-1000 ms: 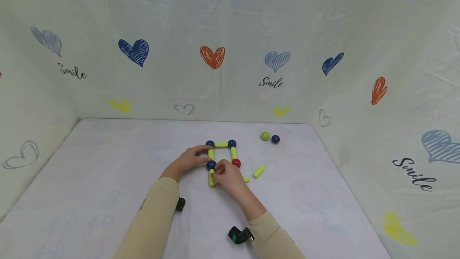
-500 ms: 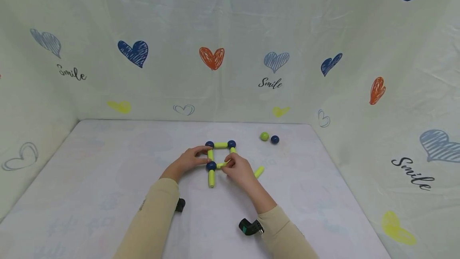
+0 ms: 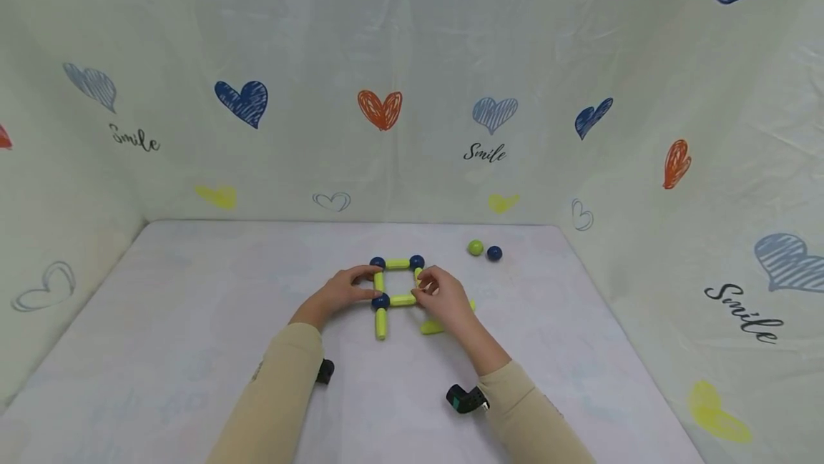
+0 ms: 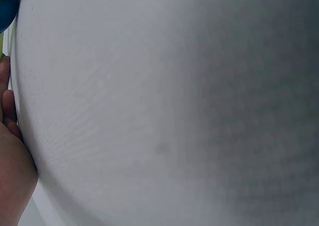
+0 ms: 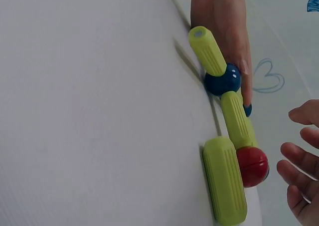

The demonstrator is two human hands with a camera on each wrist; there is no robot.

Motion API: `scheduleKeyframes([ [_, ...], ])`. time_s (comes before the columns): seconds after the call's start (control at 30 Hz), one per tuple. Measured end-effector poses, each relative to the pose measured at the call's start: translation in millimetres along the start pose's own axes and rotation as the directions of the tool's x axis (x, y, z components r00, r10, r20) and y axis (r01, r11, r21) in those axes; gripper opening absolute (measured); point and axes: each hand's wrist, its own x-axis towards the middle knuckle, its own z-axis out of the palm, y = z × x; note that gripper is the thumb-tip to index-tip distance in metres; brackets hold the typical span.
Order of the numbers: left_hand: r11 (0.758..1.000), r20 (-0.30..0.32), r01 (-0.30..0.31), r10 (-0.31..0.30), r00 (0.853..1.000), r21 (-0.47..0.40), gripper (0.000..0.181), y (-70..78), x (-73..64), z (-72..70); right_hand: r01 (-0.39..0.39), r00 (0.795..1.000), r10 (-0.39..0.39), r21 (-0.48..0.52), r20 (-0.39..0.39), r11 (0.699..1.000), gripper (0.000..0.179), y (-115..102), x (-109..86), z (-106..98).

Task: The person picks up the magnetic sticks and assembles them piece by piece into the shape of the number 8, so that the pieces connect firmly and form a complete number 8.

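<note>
A square of yellow-green magnetic rods and balls lies on the table. Blue balls mark its far corners and the near left ball (image 3: 381,301); the red ball (image 5: 253,166) at the near right shows only in the right wrist view. My left hand (image 3: 340,294) holds the square's left side, index finger at the far blue ball (image 3: 378,263), thumb at the near one. From that near ball a rod (image 3: 381,324) sticks out toward me. My right hand (image 3: 447,299) is over the near right corner, covering it; in the right wrist view its loosely bent fingers (image 5: 299,158) stand apart from the red ball.
Beyond the square to the right lie a green ball (image 3: 475,248) and a blue ball (image 3: 494,254). A loose rod (image 3: 433,326) lies below my right hand, and another rod (image 3: 473,304) peeks out behind it. Heart-printed cloth walls (image 3: 444,171) border the table.
My right hand has let go of the rod pointing toward me and moved right to the square's near right corner. The near side rod shows now. My left hand keeps its place.
</note>
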Motion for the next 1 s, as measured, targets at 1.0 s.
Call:
scheduleKeyframes([
  [1.0, 0.999, -0.012, 0.049, -0.049, 0.999, 0.008, 0.062, 0.6, 0.7, 4.5, -0.08, 0.984, 0.056, -0.137, -0.167, 0.987, 0.034, 65, 29.6, -53],
])
